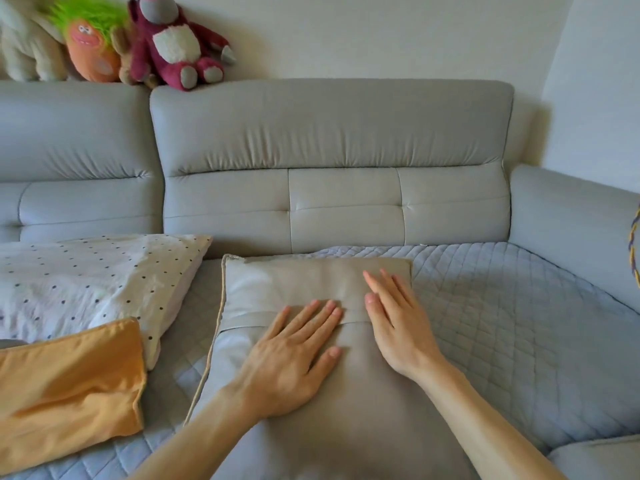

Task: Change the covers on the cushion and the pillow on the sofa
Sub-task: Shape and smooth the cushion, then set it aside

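A grey-beige cushion [298, 285] with piped edges lies flat on the sofa seat in front of me. My left hand [294, 355] rests flat on its middle, fingers straight and spread. My right hand [398, 317] lies on the cushion just to the right, fingers straight and pointing away from me. A white pillow [90, 282] with dark dots sits to the left against the backrest. An orange cover [69, 382] lies at the near left, overlapping the pillow's front corner.
The grey sofa [332, 150] has a blue quilted mat [519, 323] over the seat and an armrest on the right. Plush toys [173, 46] sit on top of the backrest at the upper left. A corner of another grey cushion [602, 459] shows at the bottom right.
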